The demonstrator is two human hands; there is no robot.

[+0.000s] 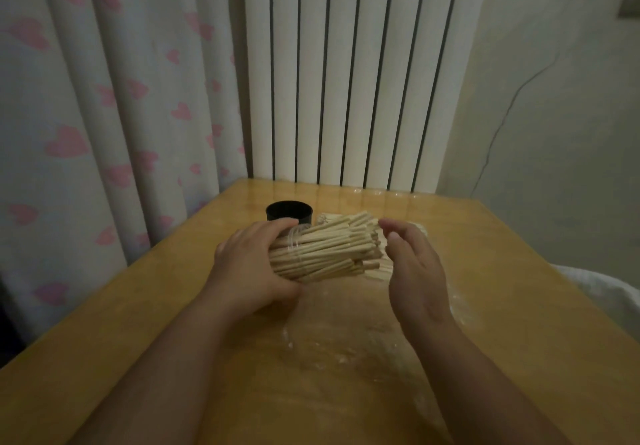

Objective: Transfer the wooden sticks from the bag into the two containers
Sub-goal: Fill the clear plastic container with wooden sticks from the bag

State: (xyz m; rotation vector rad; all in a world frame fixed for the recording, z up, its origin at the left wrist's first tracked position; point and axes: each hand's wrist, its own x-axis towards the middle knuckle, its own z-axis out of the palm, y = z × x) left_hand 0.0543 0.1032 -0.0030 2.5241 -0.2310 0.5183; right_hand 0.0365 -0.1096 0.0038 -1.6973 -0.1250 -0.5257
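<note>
My left hand [247, 264] grips a thick bundle of pale wooden sticks [325, 248] held roughly level above the wooden table [519, 306], with a thin clear band or film round the bundle near my fingers. My right hand [414, 264] is flat with straight fingers at the bundle's free ends. A black round container [289, 210] stands behind my left hand, partly hidden by it. More sticks [327, 218] show behind the bundle; what they sit in is hidden. A clear plastic bag [346, 333] lies flat on the table between my forearms.
A white ribbed radiator [346, 73] stands right behind the table's far edge. A curtain with pink hearts [104, 115] hangs at the left. White cloth [602, 292] lies past the table's right edge.
</note>
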